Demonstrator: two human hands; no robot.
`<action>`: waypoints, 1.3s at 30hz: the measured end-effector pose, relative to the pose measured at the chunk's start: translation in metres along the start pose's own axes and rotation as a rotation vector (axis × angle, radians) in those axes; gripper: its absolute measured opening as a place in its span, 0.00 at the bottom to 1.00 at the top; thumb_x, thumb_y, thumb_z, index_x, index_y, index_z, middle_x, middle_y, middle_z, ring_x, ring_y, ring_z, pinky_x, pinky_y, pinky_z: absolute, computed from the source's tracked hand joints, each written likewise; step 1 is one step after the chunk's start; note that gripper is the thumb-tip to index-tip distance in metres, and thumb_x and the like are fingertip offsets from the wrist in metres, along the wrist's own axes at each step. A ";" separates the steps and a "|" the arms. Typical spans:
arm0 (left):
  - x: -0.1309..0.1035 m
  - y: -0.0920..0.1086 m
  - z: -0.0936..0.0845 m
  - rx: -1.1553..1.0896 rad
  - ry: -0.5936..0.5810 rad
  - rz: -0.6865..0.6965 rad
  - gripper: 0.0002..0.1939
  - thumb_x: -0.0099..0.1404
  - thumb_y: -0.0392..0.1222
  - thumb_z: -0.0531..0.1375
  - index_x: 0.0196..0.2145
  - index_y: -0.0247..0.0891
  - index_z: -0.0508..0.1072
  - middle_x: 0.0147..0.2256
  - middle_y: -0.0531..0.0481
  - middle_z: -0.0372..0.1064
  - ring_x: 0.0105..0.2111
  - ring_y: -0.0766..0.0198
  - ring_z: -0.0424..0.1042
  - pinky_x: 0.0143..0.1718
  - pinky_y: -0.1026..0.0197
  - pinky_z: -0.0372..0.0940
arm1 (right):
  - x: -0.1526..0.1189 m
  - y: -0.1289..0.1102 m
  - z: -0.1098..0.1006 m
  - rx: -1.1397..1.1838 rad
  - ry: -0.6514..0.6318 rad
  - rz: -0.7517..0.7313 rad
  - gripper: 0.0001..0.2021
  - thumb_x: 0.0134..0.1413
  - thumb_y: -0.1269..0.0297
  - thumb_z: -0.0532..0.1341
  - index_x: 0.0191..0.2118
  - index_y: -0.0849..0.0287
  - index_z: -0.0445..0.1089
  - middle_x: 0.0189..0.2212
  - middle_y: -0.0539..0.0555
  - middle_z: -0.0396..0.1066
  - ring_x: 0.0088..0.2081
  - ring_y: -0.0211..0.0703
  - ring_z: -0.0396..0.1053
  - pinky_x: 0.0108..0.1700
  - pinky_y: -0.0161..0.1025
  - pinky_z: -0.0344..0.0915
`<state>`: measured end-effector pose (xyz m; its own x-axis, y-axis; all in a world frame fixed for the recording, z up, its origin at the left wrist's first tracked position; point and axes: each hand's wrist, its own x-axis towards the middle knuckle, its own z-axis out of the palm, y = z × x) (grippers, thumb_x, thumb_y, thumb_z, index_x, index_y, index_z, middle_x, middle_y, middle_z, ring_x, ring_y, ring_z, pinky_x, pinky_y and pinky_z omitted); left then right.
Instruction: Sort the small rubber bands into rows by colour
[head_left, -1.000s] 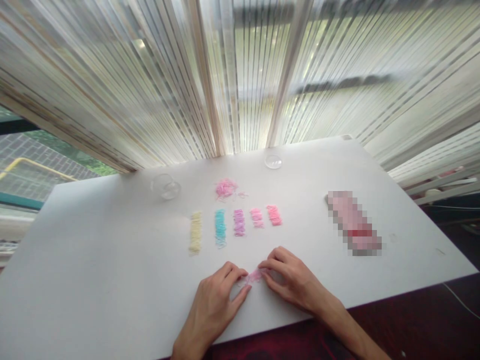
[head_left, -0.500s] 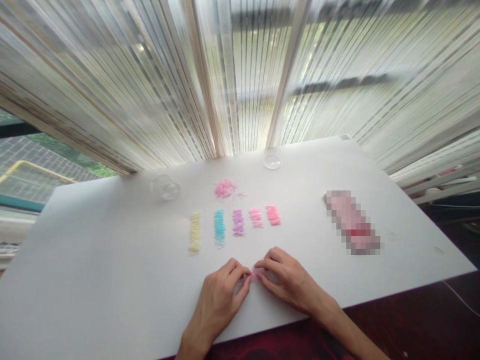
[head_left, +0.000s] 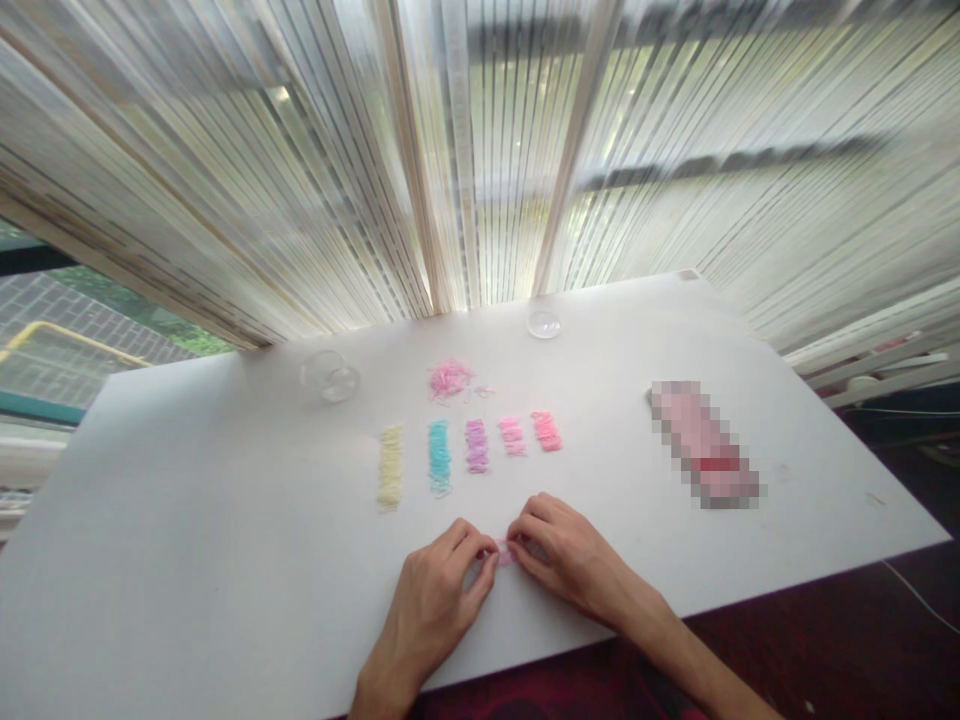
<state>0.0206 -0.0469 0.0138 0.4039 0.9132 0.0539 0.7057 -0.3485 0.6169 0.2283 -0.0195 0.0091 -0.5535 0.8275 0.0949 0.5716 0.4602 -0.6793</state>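
Near the table's front edge, my left hand pinches the left end of a small bunch of pink strands. My right hand has its fingertips closed at the right end of the same bunch. Beyond the hands lie separate bundles in a row: yellow, blue, purple, light pink and deeper pink. Behind them is a loose pink pile with a few stray strands at its right.
The white table stands against striped curtains. Clear round containers sit at the back left and back centre. A blurred-out pink object lies on the right.
My right thumb and fingers have drawn closer together at the pink strands. Both hands have shifted slightly left.
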 end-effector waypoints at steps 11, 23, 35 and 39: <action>-0.001 -0.005 -0.006 -0.004 0.042 -0.027 0.07 0.69 0.35 0.58 0.43 0.43 0.73 0.37 0.53 0.73 0.33 0.64 0.76 0.34 0.64 0.69 | 0.000 0.015 -0.009 0.161 0.152 0.084 0.04 0.64 0.71 0.61 0.41 0.57 0.73 0.34 0.52 0.69 0.34 0.40 0.69 0.39 0.38 0.69; 0.029 0.009 -0.004 -0.094 0.160 -0.013 0.07 0.71 0.39 0.58 0.41 0.42 0.77 0.37 0.51 0.73 0.29 0.68 0.71 0.31 0.67 0.67 | 0.003 0.009 -0.020 0.206 0.224 0.020 0.04 0.65 0.68 0.60 0.40 0.56 0.73 0.33 0.52 0.70 0.35 0.40 0.69 0.38 0.37 0.69; 0.031 0.008 0.002 -0.277 0.219 -0.055 0.08 0.71 0.42 0.60 0.40 0.40 0.80 0.32 0.51 0.70 0.24 0.70 0.64 0.25 0.68 0.62 | 0.004 0.012 -0.021 0.190 0.297 -0.031 0.04 0.65 0.67 0.61 0.40 0.57 0.73 0.32 0.52 0.70 0.35 0.40 0.69 0.38 0.37 0.71; 0.030 0.005 0.004 -0.267 0.230 -0.058 0.07 0.70 0.42 0.61 0.41 0.41 0.79 0.32 0.51 0.70 0.24 0.70 0.63 0.25 0.68 0.61 | 0.006 0.012 -0.021 0.198 0.302 -0.039 0.03 0.64 0.68 0.61 0.40 0.57 0.73 0.32 0.52 0.70 0.35 0.40 0.69 0.38 0.37 0.70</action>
<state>0.0382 -0.0224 0.0154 0.2050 0.9640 0.1696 0.5343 -0.2554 0.8058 0.2452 -0.0024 0.0165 -0.3515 0.8818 0.3143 0.4084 0.4465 -0.7961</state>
